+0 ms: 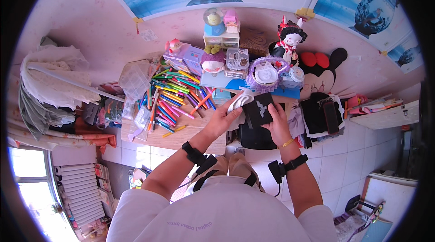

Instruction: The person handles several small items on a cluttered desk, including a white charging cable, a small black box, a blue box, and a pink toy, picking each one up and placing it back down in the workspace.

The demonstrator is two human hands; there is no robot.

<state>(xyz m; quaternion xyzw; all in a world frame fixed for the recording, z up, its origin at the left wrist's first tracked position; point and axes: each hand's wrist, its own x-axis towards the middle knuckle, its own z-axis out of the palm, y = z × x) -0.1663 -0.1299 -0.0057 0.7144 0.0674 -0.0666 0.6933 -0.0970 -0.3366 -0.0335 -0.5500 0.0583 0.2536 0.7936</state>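
Note:
My right hand (279, 123) grips a black box (260, 110) with a silver design on its face. In my left hand (222, 119) is a bunched white cloth (242, 101), held close beside the box's left side. Both hands are raised near the right end of a wood-topped table (200, 136). A large pile of coloured marker pens (175, 94) covers much of the tabletop to the left of my hands. Just beyond the cloth and box, a purple lacy basket (266, 73) sits on a blue-topped surface.
Behind the pens stand purple boxes (193, 59), a plush doll (213, 61) and small drawers (221, 42). A clear plastic organiser (136, 78) lies at the table's left. To the right are a large doll (290, 39), a mouse-character cushion (319, 75) and folded clothes (319, 114).

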